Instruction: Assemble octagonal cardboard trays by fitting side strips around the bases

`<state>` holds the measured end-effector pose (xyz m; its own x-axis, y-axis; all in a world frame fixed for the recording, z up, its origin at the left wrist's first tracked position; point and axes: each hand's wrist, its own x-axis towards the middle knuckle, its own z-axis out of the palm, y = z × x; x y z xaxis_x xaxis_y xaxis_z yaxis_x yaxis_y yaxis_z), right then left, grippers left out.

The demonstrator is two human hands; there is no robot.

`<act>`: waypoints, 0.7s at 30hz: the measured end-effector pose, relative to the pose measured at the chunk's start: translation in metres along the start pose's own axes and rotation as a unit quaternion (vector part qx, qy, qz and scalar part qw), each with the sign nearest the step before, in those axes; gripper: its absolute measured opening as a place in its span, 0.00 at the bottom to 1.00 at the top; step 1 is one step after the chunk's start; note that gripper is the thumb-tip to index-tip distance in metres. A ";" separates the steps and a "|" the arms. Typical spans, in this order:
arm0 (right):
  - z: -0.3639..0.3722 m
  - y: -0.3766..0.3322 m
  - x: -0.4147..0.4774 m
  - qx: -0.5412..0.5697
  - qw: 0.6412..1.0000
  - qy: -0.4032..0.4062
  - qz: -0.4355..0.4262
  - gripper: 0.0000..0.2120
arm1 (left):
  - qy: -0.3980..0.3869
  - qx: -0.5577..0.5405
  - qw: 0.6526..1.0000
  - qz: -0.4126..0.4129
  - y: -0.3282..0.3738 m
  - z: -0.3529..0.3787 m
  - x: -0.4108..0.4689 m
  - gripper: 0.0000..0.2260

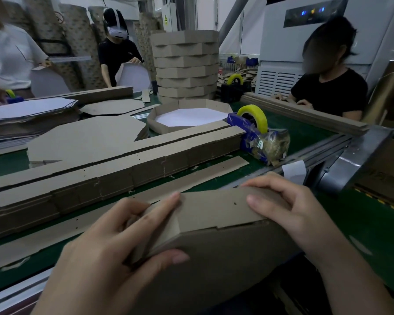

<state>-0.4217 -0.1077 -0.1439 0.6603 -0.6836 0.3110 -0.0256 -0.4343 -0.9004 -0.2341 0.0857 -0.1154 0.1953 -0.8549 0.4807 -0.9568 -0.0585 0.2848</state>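
Observation:
A brown octagonal cardboard base (225, 264) tilts up toward me at the near table edge, with a brown side strip (214, 210) folded along its top edge. My left hand (114, 253) grips the strip's bent corner, fingers on top and thumb beneath on the base. On the right, my right hand (289, 208) curls its fingers over the strip's upper edge. One loose flat side strip (205, 176) lies on the green table just beyond. A finished tray (191, 117) with a white inside sits farther back.
A thick stack of side strips (114, 169) runs across the green belt (309, 133). Flat octagonal bases (84, 137) lie behind it. A blue tape dispenser (253, 130) stands right, a tall tray stack (187, 64) at the back. Three other people work around the table.

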 end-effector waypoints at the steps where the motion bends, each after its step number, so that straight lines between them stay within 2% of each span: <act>1: 0.003 -0.001 0.002 -0.011 1.000 0.000 -0.006 0.18 | -0.002 -0.006 1.000 -0.004 -0.005 -0.001 -0.001 0.27; 5: 0.022 0.001 0.007 -0.042 0.999 -0.021 -0.010 0.16 | -0.015 -0.020 1.000 -0.006 -0.019 -0.004 -0.003 0.27; 11: 0.041 0.002 0.009 -0.032 0.999 -0.032 -0.019 0.15 | -0.048 0.046 0.997 0.039 -0.005 0.004 0.016 0.17; 15: 0.038 0.002 0.012 -0.002 0.999 -0.042 -0.011 0.14 | -0.059 0.098 0.991 0.074 0.004 0.013 0.029 0.17; 18: 0.033 0.007 0.012 0.039 0.998 -0.044 0.006 0.13 | -0.063 0.088 0.991 0.081 0.003 0.015 0.031 0.17; 21: 0.036 0.013 0.011 0.030 0.999 -0.036 -0.013 0.11 | -0.060 0.075 0.991 0.089 0.001 0.017 0.031 0.16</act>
<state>-0.3874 -0.1001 -0.1632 0.7119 -0.6286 0.3133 0.0359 -0.4129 -0.9101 -0.2322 0.0505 -0.1143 0.0026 -0.9136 0.4067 -0.9969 0.0297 0.0731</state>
